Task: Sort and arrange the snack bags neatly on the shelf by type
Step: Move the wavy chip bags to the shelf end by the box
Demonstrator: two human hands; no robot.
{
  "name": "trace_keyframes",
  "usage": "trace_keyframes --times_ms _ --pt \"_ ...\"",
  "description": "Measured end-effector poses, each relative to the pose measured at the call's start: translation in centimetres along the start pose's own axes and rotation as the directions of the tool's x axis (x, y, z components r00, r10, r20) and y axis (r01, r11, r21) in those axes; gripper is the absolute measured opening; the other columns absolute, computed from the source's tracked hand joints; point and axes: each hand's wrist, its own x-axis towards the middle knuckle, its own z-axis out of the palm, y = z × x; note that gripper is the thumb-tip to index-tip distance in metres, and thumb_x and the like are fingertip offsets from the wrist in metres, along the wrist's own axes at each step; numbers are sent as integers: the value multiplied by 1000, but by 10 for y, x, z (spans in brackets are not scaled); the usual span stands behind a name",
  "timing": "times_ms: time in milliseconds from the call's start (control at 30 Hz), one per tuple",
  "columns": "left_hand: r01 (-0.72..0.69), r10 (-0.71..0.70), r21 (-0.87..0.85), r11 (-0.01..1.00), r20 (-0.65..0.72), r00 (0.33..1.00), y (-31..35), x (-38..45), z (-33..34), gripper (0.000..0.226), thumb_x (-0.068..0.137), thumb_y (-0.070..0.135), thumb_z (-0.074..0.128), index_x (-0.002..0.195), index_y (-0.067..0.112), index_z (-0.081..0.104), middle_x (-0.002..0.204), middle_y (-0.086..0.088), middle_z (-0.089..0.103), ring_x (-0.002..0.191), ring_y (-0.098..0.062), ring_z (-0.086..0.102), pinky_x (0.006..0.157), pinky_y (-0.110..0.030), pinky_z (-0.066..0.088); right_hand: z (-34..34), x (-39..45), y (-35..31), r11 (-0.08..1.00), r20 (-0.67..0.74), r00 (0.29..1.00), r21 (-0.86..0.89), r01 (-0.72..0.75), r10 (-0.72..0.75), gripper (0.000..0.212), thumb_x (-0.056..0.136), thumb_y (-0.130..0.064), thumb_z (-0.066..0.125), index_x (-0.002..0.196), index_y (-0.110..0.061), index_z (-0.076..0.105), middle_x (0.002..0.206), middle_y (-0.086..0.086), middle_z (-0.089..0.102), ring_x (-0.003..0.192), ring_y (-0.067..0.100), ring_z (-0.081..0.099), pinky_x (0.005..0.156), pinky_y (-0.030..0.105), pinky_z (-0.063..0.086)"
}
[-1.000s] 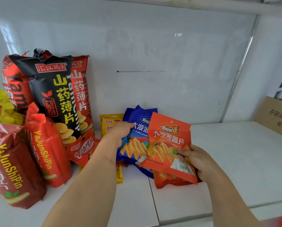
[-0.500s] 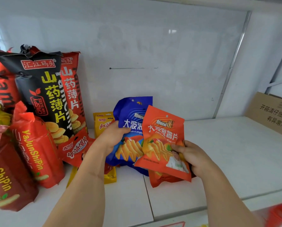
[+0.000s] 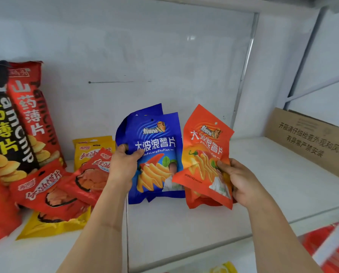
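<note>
Blue bag [image 3: 156, 154] now clear of orange bag [image 3: 206, 152], left hand [image 3: 123, 166] gripping blue, right hand [image 3: 237, 180] gripping orange, red packets [image 3: 52, 188] beside.

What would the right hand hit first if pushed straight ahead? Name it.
Likely the white back wall of the shelf. The right hand, gripping the orange chip bags, has bare shelf ahead; depth is unclear.

You are pulling the orange chip bag [image 3: 205, 154] in your right hand [image 3: 237, 180] off the blue chip bags [image 3: 156, 152], which your left hand [image 3: 123, 166] is now lifting upright, side by side.
</note>
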Motion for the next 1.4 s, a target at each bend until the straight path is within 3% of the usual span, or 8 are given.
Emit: trace_keyframes --times_ms 267,433,667,800,900,1100,1233,1400 --pt "23 -25 -49 999 -29 999 -7 -26 121 16 96 18 66 105 9 58 102 -4 72 85 -17 71 59 -28 55 -104 34 -45 996 -33 998 -82 45 -47 13 97 -21 62 102 -9 65 93 20 73 80 33 73 70 41 60" --pt "65 -68 -101 993 -27 997 -13 -31 207 12 99 19 63 101 10 55 98 -3 71 85 -18 71 60 -28 54 -170 67 -62 970 -142 979 -218 112 -145 15 98 -23 60 90 -16 71 86 13 74 81 31 71 85 48 58" --pt "93 -87 -147 985 47 995 -24 -11 316 14 98 27 65 93 16 57 103 -6 73 93 -23 73 78 -40 62 -236 119 -82 918 -303 925 -384 100 -228 17 102 -23 53 91 -18 65 78 7 69 66 23 63 62 32 49" --pt "105 -96 -157 982 60 994 -35 3 369 14 99 27 64 91 18 57 102 -5 73 91 -19 72 74 -36 61 -269 148 -89 900 -371 898 -433 58 -236 20 101 -23 51 93 -11 64 69 10 64 57 24 54 58 33 43" --pt "112 -104 -148 983 58 993 -42 7 403 13 100 27 62 93 18 57 99 -3 71 88 -16 70 65 -28 57 -289 168 -93 852 -389 884 -524 19 -259 20 100 -24 51 94 -9 63 84 10 68 71 24 63 68 37 51" --pt "136 -136 -35 990 3 991 -59 15 435 17 99 30 63 101 13 60 103 -7 72 91 -22 72 77 -40 62 -307 197 -86 714 -291 908 -700 14 -303 23 102 -28 48 93 -15 64 88 3 68 79 21 62 74 35 48" --pt "169 -170 -21 985 -48 984 -58 14 431 17 99 29 63 99 14 58 98 -5 70 83 -18 69 64 -30 56 -307 212 -87 682 -261 922 -732 6 -288 24 100 -30 51 101 -11 65 100 11 70 86 28 61 78 35 48" --pt "87 -32 233 969 -228 973 -42 0 411 47 97 43 59 133 13 52 131 -6 56 104 -20 63 88 -41 57 -297 206 -95 606 -215 881 -790 97 -422 42 100 -34 49 136 -13 50 129 11 60 116 35 58 93 43 48"
